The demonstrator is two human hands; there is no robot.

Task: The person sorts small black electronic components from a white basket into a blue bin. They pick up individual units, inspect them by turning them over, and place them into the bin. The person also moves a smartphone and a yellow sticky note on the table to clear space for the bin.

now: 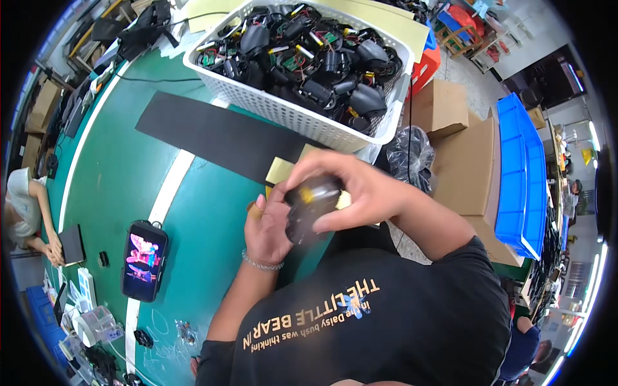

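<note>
A rounded black plastic housing (313, 204) with a yellow patch is between my hands, close in front of my chest; motion smears its details. My right hand (370, 190) wraps over it from the right, fingers across the top and thumb low. From the left, my left hand (267, 228) cups its side, thumb up and the other fingers partly hidden. Beyond my hands stands a white perforated basket (299, 106), heaped with similar black housings (367, 100), green circuit boards (294, 61) and thin wires. Yellow paper pieces (279, 170) lie just behind my hands.
A long black mat strip (206, 132) crosses the green table (116, 161). A phone (143, 260) with a lit screen lies left. Cardboard boxes (467, 167) and a blue bin (520, 180) stand right. Across the table, at far left, is another person's arm (44, 209).
</note>
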